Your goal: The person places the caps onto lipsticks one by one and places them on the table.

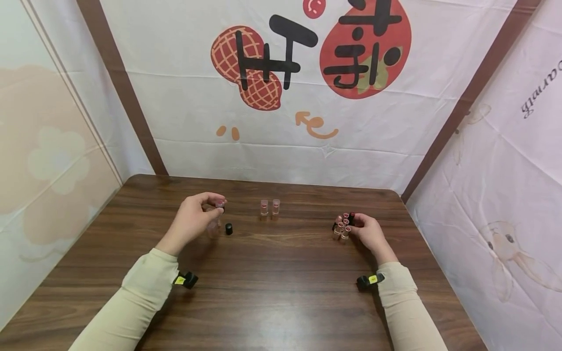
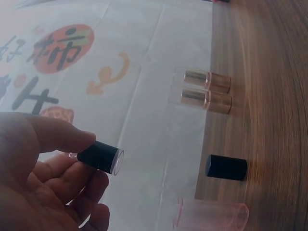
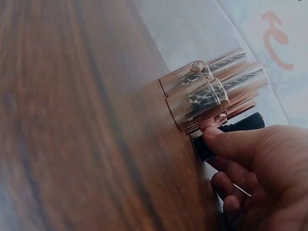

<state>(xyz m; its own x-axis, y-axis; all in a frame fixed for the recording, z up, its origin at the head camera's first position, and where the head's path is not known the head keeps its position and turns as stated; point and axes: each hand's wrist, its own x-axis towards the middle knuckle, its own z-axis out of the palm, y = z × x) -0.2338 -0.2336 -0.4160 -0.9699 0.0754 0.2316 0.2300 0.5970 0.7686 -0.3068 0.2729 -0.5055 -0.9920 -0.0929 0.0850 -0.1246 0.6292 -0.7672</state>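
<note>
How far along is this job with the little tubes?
Seemingly done: gold tubes stand uncapped, grouped. In hand: right fingers pinch a black tube beside them; left fingers hold a black piece. Probably remaining: two clear-capped tubes, standing apart from the group.

"What is the person wearing?"

"A pale cream left sleeve (image 1: 142,287), between seven and eight o'clock in the head view, and a matching right sleeve (image 1: 397,282), between four and five (both gather into creases near the wrists)."

"And at the wrists?"

"A blocky black left device (image 1: 190,280) and a similar right device (image 1: 363,283), each with a bright yellow tag (image 1: 372,279). The left hand (image 1: 190,219) and right hand (image 1: 371,233) are bare."
</note>
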